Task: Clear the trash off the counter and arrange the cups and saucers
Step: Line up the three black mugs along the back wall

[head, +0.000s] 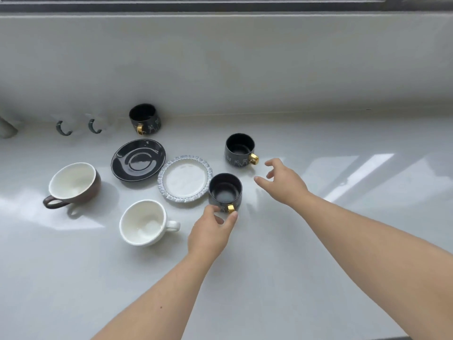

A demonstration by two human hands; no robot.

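Note:
Three black cups with gold handles stand on the white counter: a near one (225, 190), one to its upper right (239, 148) and one by the back wall (144, 118). My left hand (210, 231) pinches the near cup's gold handle. My right hand (282, 181) hovers open just right of the two nearer cups, touching nothing. A black saucer (138, 160) and a white saucer with a blue rim (185, 178) lie side by side. A white cup (144, 222) and a brown cup with a white inside (73, 184) stand to the left.
Two pale cups with dark green handles (94, 126) stand against the back wall at the left, hard to make out. A grey object (6, 128) pokes in at the left edge. The counter (343, 217) stretches bare to the right and front.

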